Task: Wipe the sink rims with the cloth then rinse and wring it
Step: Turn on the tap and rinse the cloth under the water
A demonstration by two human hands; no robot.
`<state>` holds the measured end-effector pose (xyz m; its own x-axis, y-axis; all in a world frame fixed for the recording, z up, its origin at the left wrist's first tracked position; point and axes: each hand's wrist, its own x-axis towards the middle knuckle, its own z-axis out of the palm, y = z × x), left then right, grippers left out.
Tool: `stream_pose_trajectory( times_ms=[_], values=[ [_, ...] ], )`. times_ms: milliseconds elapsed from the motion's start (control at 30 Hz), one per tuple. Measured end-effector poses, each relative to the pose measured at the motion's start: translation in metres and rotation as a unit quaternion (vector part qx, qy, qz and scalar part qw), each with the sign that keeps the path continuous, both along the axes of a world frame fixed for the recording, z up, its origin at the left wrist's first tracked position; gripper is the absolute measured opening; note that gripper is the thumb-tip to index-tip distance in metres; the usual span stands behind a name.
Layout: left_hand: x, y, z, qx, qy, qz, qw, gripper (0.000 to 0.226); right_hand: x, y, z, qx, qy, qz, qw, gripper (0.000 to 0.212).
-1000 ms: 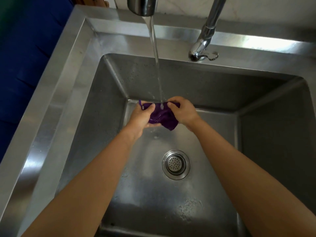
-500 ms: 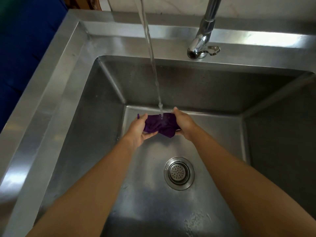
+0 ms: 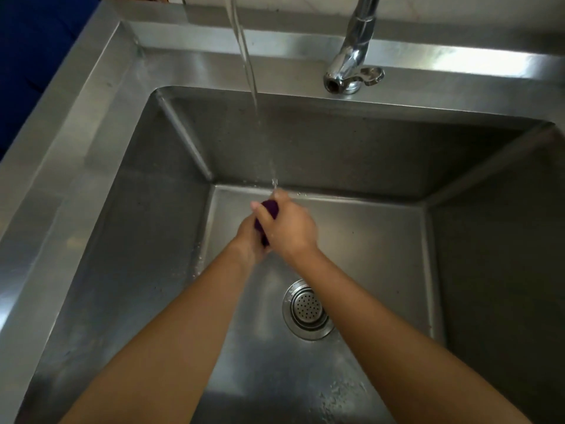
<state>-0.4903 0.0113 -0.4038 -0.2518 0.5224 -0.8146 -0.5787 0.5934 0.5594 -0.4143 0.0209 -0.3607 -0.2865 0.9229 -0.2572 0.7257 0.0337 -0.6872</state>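
Note:
A purple cloth (image 3: pixel 271 207) is bunched into a small wad between both hands, low inside the steel sink (image 3: pixel 91 142). My right hand (image 3: pixel 287 228) lies over the top of it and is shut on it. My left hand (image 3: pixel 249 240) grips it from underneath and is mostly hidden by the right hand. Only a small dark patch of cloth shows. A thin stream of water (image 3: pixel 249 75) falls from above and lands on my right hand's fingers.
A chrome tap base with its lever (image 3: pixel 351 73) stands on the back rim. The round drain strainer (image 3: pixel 307 309) sits in the basin floor, near my right forearm. Beyond the left rim is a dark blue surface (image 3: pixel 33 56).
The hands have come together: the cloth, held spread between them before, is now squeezed into a tight wad, with the right hand over the left. The view has shifted down.

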Motion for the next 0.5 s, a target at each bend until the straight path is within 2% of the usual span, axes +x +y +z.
stream_pose_trajectory(
  times_ms=[167, 267, 367, 433, 500],
  values=[
    [0.013, -0.002, -0.001, -0.008, -0.023, -0.016, 1.0, 0.039, -0.006, 0.028, 0.004, 0.039, -0.087, -0.012, 0.995, 0.045],
    [0.016, 0.0, -0.004, 0.011, 0.017, -0.037, 0.999, 0.037, -0.004, 0.039, -0.003, 0.042, -0.096, 0.002, 0.994, 0.045],
    [0.009, 0.003, 0.0, 0.011, 0.086, -0.033, 0.996, 0.028, 0.003, 0.043, -0.007, -0.006, -0.084, -0.032, 0.996, 0.052],
    [-0.003, 0.008, -0.002, 0.022, 0.056, -0.013, 0.998, 0.03, 0.008, 0.038, -0.005, -0.026, -0.046, -0.03, 0.998, 0.049],
    [-0.012, 0.009, -0.002, 0.054, 0.01, -0.028, 0.998, 0.039, 0.009, 0.022, 0.003, -0.005, -0.001, 0.012, 1.0, 0.041]
  ],
)
